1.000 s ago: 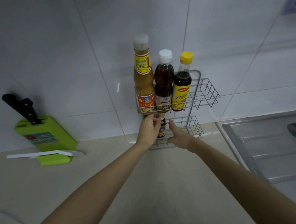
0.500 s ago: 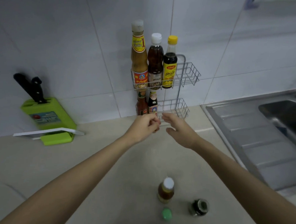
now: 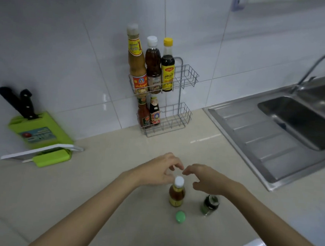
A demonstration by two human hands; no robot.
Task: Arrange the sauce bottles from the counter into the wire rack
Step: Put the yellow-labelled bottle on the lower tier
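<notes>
Bottle (image 3: pixel 176 194) just below left hand (image 3: pixel 157 171)

White tiled wall (image 3: pixel 67 41), beige counter (image 3: pixel 77 193), steel sink (image 3: pixel 291 119) (dim light)

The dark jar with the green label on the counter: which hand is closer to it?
Right. The right hand hovers just above the dark jar; the left hand is farther off, beyond the white-capped bottle.

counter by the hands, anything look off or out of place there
One thing: a small green cap lies loose on the counter, in front of the white-capped bottle and beside the dark green-labelled bottle. Which bottle it belongs to is unclear. Nothing is spilled or tipped.
</notes>
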